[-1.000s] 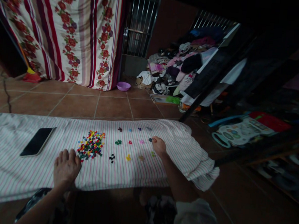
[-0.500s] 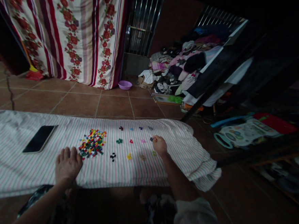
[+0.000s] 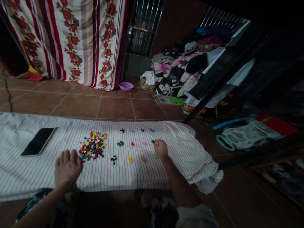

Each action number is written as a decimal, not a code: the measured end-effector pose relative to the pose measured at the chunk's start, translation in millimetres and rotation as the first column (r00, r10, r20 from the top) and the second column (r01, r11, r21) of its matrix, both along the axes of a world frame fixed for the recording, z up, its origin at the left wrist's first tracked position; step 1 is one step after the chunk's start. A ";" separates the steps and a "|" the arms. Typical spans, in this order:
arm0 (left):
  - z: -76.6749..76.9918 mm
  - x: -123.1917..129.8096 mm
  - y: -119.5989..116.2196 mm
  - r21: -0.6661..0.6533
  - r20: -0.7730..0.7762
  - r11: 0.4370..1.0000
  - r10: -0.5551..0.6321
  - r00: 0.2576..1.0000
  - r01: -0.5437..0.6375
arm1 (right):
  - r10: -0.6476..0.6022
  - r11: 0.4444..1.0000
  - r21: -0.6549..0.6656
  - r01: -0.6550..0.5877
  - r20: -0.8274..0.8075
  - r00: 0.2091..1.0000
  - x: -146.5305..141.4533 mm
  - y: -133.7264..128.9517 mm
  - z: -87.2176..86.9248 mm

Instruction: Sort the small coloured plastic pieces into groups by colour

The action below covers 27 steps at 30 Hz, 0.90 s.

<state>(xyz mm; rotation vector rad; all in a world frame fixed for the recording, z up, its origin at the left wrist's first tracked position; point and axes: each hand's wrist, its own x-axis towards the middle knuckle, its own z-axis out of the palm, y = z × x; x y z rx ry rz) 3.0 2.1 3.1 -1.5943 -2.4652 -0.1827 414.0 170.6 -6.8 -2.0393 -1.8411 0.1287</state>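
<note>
My right hand (image 3: 161,148) is closed in a pinch at the right of the striped cloth. Its fingertips are at a small cluster of dark grey-blue pieces (image 3: 153,141); whether one is between them is hidden. Palm down, my left hand (image 3: 68,166) rests on the cloth, fingers stretched out, beside a heap of small mixed-colour pieces (image 3: 92,146). Between the hands lie small one-colour groups: green (image 3: 120,143), black (image 3: 114,159), yellow (image 3: 130,159), red (image 3: 132,143), pink (image 3: 144,143), tan (image 3: 144,159) and yellow-green (image 3: 155,156). A back row includes brown pieces (image 3: 122,130) and purple pieces (image 3: 142,130).
A dark-screened phone (image 3: 39,141) lies left on the striped cloth (image 3: 64,130). Beyond are a tiled floor (image 3: 116,104), a purple basin (image 3: 126,87), a floral curtain (image 3: 86,36) and piled clothes (image 3: 181,65). A toy panel (image 3: 246,134) stands at the right.
The view has shifted slightly. My right hand stays at the dark grey-blue cluster, with little visible movement. My left hand still rests on the cloth.
</note>
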 end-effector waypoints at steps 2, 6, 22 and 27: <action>0.2 0.1 -0.2 0.003 -0.004 1.000 -0.007 1.000 0.007 | 0.003 1.000 0.010 -0.003 -0.014 1.000 -1.0 0.6 -0.6; 0.5 0.5 -0.8 -0.002 -0.020 1.000 -0.015 1.000 0.015 | 0.005 1.000 0.030 -0.004 -0.039 0.999 -0.2 -0.8 0.1; -10.3 -3.2 2.3 0.029 0.044 0.999 0.016 0.999 -0.017 | 0.352 0.925 0.240 -0.294 -0.250 0.902 -95.0 -25.3 18.0; -12.0 -4.0 2.3 0.041 0.061 0.999 0.018 0.998 -0.020 | 0.600 0.800 0.183 -0.571 -0.248 0.761 -167.7 -44.3 16.3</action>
